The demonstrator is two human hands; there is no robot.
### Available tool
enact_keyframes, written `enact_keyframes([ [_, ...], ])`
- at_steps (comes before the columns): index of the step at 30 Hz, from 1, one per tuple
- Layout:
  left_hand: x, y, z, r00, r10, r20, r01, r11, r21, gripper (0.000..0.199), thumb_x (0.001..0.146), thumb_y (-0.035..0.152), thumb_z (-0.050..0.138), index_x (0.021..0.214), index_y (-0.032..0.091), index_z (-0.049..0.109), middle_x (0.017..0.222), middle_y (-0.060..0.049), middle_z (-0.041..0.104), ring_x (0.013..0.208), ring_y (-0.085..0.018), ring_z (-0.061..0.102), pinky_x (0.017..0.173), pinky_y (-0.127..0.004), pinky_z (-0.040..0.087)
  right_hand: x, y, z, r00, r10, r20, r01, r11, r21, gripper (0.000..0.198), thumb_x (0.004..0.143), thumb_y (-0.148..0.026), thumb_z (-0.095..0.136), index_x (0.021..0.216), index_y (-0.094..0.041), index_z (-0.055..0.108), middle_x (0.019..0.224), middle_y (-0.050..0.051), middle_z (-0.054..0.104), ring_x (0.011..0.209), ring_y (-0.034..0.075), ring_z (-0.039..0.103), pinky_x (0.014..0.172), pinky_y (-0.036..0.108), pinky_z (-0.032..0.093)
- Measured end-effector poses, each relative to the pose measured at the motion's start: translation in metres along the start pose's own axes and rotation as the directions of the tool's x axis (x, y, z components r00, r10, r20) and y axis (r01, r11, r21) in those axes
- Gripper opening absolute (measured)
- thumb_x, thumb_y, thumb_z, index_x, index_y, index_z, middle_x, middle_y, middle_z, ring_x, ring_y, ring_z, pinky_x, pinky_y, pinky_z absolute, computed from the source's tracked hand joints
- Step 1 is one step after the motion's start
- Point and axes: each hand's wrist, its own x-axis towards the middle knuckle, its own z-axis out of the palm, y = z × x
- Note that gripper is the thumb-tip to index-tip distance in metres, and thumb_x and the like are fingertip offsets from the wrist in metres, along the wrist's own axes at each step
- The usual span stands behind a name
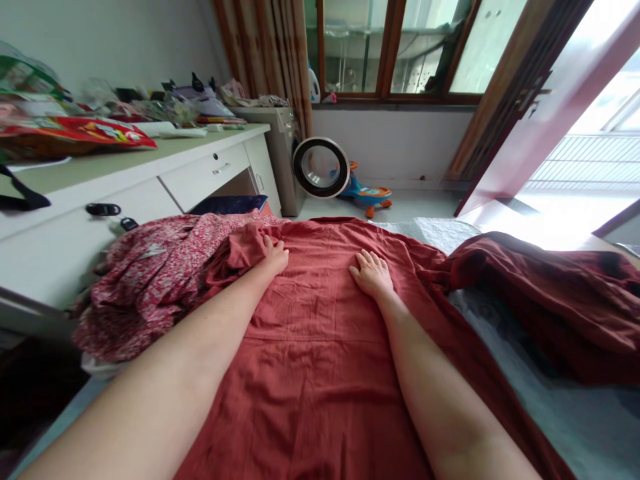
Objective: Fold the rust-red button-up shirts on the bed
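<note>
a rust-red cloth garment [320,300] lies face up or face down, i cannot tell which, stretched lengthwise over a pale blue-grey bed cover [590,427], its far edge near the top of the bedding and its near part running out of view below. the person's left hand [275,256] rests palm down on the garment's upper left, beside bunched folds; its fingers are partly bent, and i cannot tell whether they pinch any cloth. the right hand [373,272] lies flat on the upper right, palm down, fingers slightly spread. the two hands are well apart, with smoothed but faintly creased fabric between them.

left of the garment sits a rumpled heap of red-and-white floral cloth [155,280]; on the right lies a crumpled dark red cloth [555,293]. beyond the bed's left side stands a white desk with a greenish top [205,193], bearing a shiny red packet [80,133]. past it, a grey front-loading washing machine [284,167] has its round door hanging open, near a blue-and-orange plastic ride-on toy [365,192].
</note>
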Motion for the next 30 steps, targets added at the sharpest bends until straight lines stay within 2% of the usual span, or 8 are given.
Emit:
enact_keyframes([
  [3,-0.004,0.026,-0.007,0.999,-0.007,-0.04,0.008,1.0,0.021,0.039,0.085,0.024,0.05,0.12,0.011,0.062,0.138,-0.023,0.05,0.137,-0.042,0.036,0.112,-0.061,0.026,0.0,-0.001,-0.001,1.0,0.001,-0.004,-0.001,1.0,-0.003,0.056,0.096,-0.047,0.037,0.145,-0.021,0.043,0.158,0.005,0.033,0.145,0.027,0.026,0.118,0.045,0.019],
  [6,-0.02,0.066,-0.004,0.948,0.293,-0.121,-0.298,0.954,-0.027,0.04,0.092,0.023,0.04,0.126,0.015,0.059,0.143,-0.015,0.05,0.138,-0.028,0.039,0.115,-0.045,0.03,-0.001,-0.002,-0.001,1.0,-0.002,-0.007,0.002,1.0,-0.007,0.056,0.097,-0.046,0.036,0.145,-0.021,0.043,0.158,0.005,0.034,0.145,0.028,0.027,0.118,0.047,0.019],
  [10,-0.044,0.094,0.017,0.865,0.501,0.03,-0.495,0.861,-0.119,0.048,0.096,0.035,0.037,0.141,0.021,0.047,0.153,-0.008,0.043,0.14,-0.022,0.038,0.116,-0.04,0.029,-0.002,-0.002,-0.002,1.0,0.003,-0.008,-0.003,1.0,-0.009,0.056,0.097,-0.046,0.037,0.146,-0.02,0.043,0.158,0.006,0.034,0.145,0.027,0.027,0.118,0.046,0.019],
  [14,-0.034,0.06,0.026,0.932,0.352,0.082,-0.348,0.935,-0.066,0.056,0.097,0.047,0.034,0.147,0.023,0.038,0.158,-0.008,0.034,0.145,-0.027,0.03,0.116,-0.051,0.025,-0.001,-0.001,-0.003,1.0,0.007,0.01,-0.007,1.0,0.003,0.056,0.096,-0.048,0.038,0.146,-0.022,0.043,0.159,0.005,0.032,0.145,0.027,0.026,0.118,0.045,0.019],
  [19,-0.007,0.001,0.008,0.982,0.179,0.056,-0.182,0.982,0.05,0.049,0.096,0.03,0.035,0.136,0.006,0.049,0.143,-0.02,0.049,0.137,-0.028,0.041,0.113,-0.04,0.03,-0.001,0.0,-0.003,1.0,0.008,0.012,-0.008,1.0,0.009,0.056,0.096,-0.048,0.038,0.146,-0.023,0.043,0.158,0.004,0.033,0.145,0.026,0.026,0.118,0.044,0.019],
  [24,-0.033,0.009,-0.01,0.972,0.235,-0.002,-0.234,0.969,0.074,0.038,0.09,0.013,0.038,0.121,0.015,0.059,0.122,-0.014,0.058,0.119,-0.025,0.053,0.106,-0.035,0.038,-0.001,-0.001,-0.003,1.0,0.006,0.017,-0.006,1.0,0.011,0.056,0.096,-0.048,0.038,0.145,-0.021,0.044,0.159,0.005,0.032,0.145,0.027,0.026,0.118,0.045,0.019],
  [27,-0.063,0.022,-0.007,0.911,0.413,-0.004,-0.412,0.91,0.047,0.034,0.091,0.013,0.036,0.11,0.021,0.063,0.11,-0.009,0.06,0.106,-0.022,0.057,0.097,-0.033,0.044,0.0,0.0,-0.003,1.0,0.009,0.028,-0.009,1.0,0.015,0.057,0.096,-0.048,0.037,0.146,-0.021,0.042,0.159,0.004,0.031,0.146,0.027,0.026,0.118,0.046,0.018],
  [30,-0.08,0.017,-0.005,0.899,0.438,-0.002,-0.436,0.895,0.095,0.038,0.092,0.012,0.033,0.114,0.021,0.062,0.108,-0.009,0.061,0.101,-0.023,0.057,0.095,-0.036,0.046,0.001,0.001,-0.002,1.0,0.005,0.027,-0.006,1.0,0.016,0.057,0.096,-0.049,0.038,0.146,-0.022,0.042,0.159,0.004,0.032,0.145,0.027,0.026,0.118,0.046,0.019],
])
